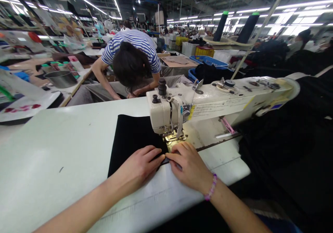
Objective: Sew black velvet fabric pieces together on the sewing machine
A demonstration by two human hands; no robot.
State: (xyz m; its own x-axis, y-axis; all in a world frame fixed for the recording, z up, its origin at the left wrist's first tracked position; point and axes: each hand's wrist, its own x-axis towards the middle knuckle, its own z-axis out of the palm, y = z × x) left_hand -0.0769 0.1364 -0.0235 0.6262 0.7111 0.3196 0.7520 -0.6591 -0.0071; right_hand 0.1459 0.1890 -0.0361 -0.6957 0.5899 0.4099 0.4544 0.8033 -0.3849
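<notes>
A flat piece of black fabric (130,139) lies on the pale table, its right edge beside the lit presser foot (173,137) of a white sewing machine (208,103). My left hand (143,163) rests over the fabric's near right corner, fingers bent and closed on its edge. Fingertip to fingertip with it, my right hand (186,163) pinches the same corner from the right, just in front of the needle area. The fabric between the fingertips is mostly hidden. A purple bead bracelet (211,187) circles my right wrist.
Across the table, a person in a striped shirt (132,52) bends down. A pink tool (228,124) lies under the machine arm. Dark thread cones (221,26) stand behind, near a blue basket (209,61). Dark cloth (291,143) is heaped at right; a metal pot (61,79) stands at left.
</notes>
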